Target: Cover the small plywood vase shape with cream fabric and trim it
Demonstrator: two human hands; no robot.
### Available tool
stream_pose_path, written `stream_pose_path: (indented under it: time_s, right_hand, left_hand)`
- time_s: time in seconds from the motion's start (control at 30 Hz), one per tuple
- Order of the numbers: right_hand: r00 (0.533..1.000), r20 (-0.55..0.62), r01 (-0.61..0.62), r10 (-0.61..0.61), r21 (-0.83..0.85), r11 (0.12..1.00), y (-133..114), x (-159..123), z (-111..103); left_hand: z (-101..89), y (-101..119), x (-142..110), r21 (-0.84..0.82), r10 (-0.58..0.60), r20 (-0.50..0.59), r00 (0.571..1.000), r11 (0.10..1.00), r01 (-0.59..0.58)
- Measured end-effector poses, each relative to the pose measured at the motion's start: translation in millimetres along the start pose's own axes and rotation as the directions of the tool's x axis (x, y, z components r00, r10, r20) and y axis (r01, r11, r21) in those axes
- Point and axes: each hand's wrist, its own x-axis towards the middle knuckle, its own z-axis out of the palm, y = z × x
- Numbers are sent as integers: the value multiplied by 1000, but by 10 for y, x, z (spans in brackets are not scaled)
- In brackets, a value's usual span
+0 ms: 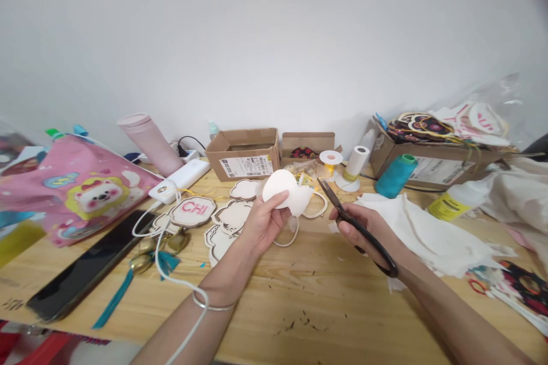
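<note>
My left hand [269, 219] pinches a round white disc [279, 184] above the middle of the table. Loose white fabric [301, 199] juts out from the disc on its right side. In my right hand [363, 222] is a pair of black-handled scissors [363, 234], the blades pointing up and left toward the fabric but apart from it. The blades look closed. Beneath the disc, a white ring-shaped frame [317, 205] lies on the table. Flat wooden cloud-shaped pieces [233, 215] lie left of my left hand, with a plaque lettered CHI [192, 211] beside them.
Cardboard boxes [244, 154] stand along the wall, one at right [432, 168] heaped with pieces. Spools [331, 159], a teal thread cone [396, 175] and white cloth [428, 234] lie right. A white cable [171, 282] crosses my left forearm near a tablet [89, 265].
</note>
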Motion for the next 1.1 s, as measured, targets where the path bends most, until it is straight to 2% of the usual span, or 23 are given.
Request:
stream_pose_path:
  time_s: [0.1, 0.2, 0.33, 0.43, 0.57, 0.63, 0.73, 0.83, 0.93, 1.1]
  right_hand:
    - [988, -155, -17, 30, 87, 996, -20, -1, 89]
    - [970, -241, 0, 36, 149, 989, 43, 9, 151]
    - [939, -343, 50, 6, 155, 987, 132, 26, 102]
    - [914, -404, 94, -34, 131, 987, 117, 36, 32]
    - [938, -333, 121, -100, 44, 992, 93, 42, 10]
    - [948, -298, 127, -115, 21, 992, 109, 44, 10]
    - [951, -283, 134, -122, 25, 991, 138, 44, -5]
    - [971, -186, 161, -148, 58, 985, 155, 34, -15]
    - [985, -54, 163, -162, 29, 986, 167, 11, -11]
    - [974, 59, 225, -220, -107, 968, 136, -18, -43]
  left_hand:
    - [94, -82, -57, -37, -72, 71, 995, 996, 75]
    - [218, -142, -139, -26, -131, 149, 980, 990, 136]
    - [262, -166, -189, 60, -208, 105, 972, 977, 202]
    - [206, -189, -187, 188, -287, 135, 948, 947, 260]
    - [168, -254, -203, 335, -392, 167, 904, 885, 322]
    - [185, -271, -219, 379, -409, 170, 896, 867, 324]
    - [222, -252, -234, 324, -329, 159, 931, 908, 265]
    - [230, -212, -237, 258, -228, 90, 970, 946, 198]
    - [218, -183, -242, 250, -189, 40, 981, 952, 174]
    - [215, -152, -252, 230, -86, 52, 995, 970, 72]
